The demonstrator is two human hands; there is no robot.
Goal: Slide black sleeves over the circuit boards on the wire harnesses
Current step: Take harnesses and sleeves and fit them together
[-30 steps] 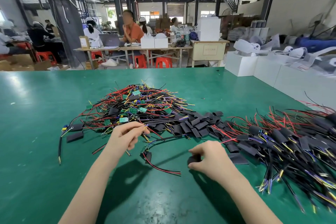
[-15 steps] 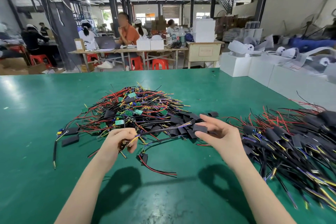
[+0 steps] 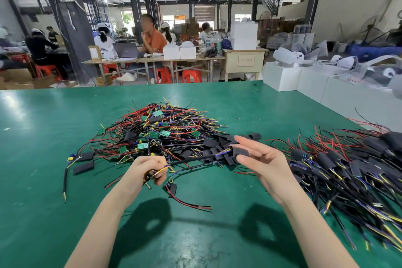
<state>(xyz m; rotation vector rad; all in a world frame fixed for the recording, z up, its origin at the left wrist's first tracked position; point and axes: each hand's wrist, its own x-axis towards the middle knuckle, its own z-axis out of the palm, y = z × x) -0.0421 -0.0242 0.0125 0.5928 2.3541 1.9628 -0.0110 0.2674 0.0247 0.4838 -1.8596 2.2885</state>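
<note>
Wires [image 3: 191, 159] of one harness stretch between your two hands above the green table [image 3: 43, 159]. Your left hand [image 3: 150, 171] is curled tight around the board end of the harness, while your right hand [image 3: 263, 163] pinches a black sleeve [image 3: 239, 151] on the wires between thumb and one finger, the other fingers spread straight. The pile of bare boards [image 3: 156, 132] lies behind your hands, loose sleeves [image 3: 219, 146] beside it, and the finished harnesses [image 3: 348, 163] on your right.
</note>
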